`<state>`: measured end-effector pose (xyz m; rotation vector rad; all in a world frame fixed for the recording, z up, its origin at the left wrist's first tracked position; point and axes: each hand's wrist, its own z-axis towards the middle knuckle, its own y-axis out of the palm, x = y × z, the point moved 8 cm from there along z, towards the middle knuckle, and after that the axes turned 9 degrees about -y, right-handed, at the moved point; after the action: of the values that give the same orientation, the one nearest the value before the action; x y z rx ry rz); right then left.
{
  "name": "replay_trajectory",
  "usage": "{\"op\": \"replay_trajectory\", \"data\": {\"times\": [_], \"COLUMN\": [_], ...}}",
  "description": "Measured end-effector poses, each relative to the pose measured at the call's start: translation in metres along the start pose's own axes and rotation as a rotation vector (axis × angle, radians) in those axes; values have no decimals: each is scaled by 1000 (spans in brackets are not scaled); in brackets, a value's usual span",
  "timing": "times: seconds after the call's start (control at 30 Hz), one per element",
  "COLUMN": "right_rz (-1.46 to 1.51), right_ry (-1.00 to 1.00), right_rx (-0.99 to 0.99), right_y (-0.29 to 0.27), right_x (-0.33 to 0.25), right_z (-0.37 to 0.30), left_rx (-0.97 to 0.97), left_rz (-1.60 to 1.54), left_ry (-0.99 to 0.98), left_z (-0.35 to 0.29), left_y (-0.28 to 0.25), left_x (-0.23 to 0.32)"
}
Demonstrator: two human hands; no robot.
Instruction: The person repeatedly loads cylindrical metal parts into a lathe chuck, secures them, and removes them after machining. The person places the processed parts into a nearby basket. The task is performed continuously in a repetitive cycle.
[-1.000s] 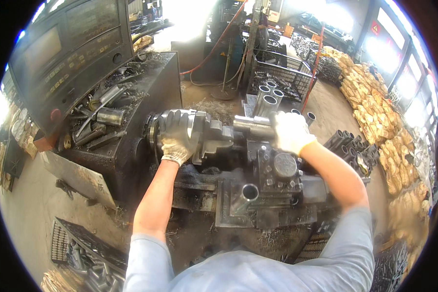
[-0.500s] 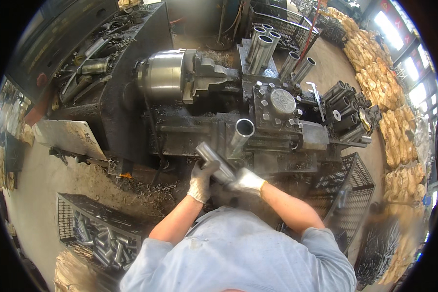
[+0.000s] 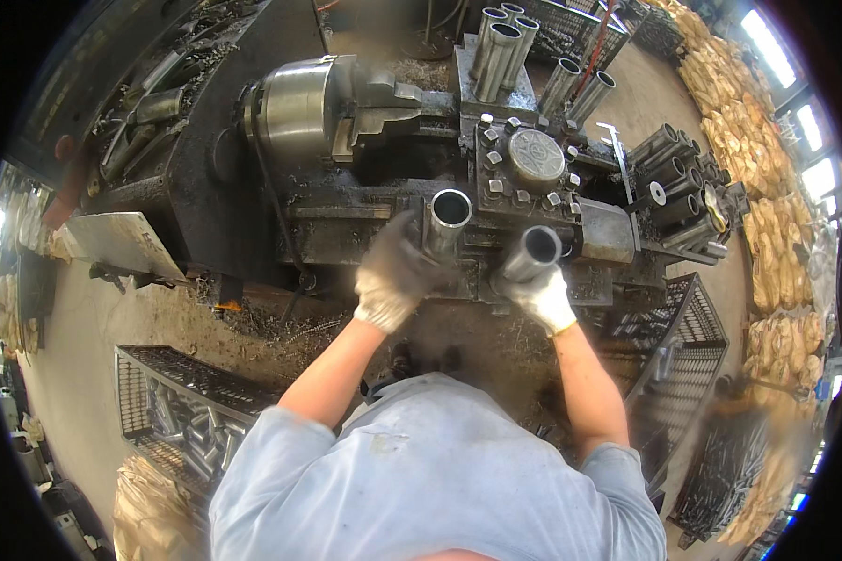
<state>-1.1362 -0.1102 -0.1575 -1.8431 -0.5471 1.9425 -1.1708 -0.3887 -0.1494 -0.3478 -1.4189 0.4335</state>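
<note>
My right hand [image 3: 543, 297], in a pale work glove, is wrapped round the lower part of a metal tube [image 3: 530, 252], whose open end faces up. Beside it to the left, a second metal tube [image 3: 446, 224] stands upright on the lathe carriage. My left hand [image 3: 393, 273], in a glove with dark, dirty fingers, is just left of that tube. Its thumb is spread from the fingers and it holds nothing; motion blurs it, so I cannot tell whether it touches the tube.
A lathe chuck [image 3: 299, 107] is at the left, the bolted tool post [image 3: 536, 154] to the right. Several tubes [image 3: 500, 61] stand behind the post; more lie in a stack [image 3: 669, 178] near a caliper [image 3: 613, 150]. Mesh bins [image 3: 145, 393] with short metal pieces flank me.
My hands have parted and moved forward. The left has let go of the tube they both held; the right has carried it up and right, now nearly upright beside the standing tube.
</note>
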Motion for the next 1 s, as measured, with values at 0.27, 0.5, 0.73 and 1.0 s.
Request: {"op": "replay_trajectory", "data": {"times": [0.27,0.5,0.73,1.0], "right_rz": [-580,-473,351,235], "right_ry": [-175,-436,2,-141], "right_rx": [-463,-262,-413,-360], "right_y": [64,178,128,60], "right_x": [-45,-52,-107,-195], "right_z": [-44,33,60,70], "left_rx": [25,-339,-158,-687], "left_rz": [-446,-1431,-1552,-1244], "left_ry": [-98,-449,-590,-616], "left_z": [60,17,1,52], "left_y": [-22,-72,-43,21], "left_x": [-14,-90,-63,-3]}}
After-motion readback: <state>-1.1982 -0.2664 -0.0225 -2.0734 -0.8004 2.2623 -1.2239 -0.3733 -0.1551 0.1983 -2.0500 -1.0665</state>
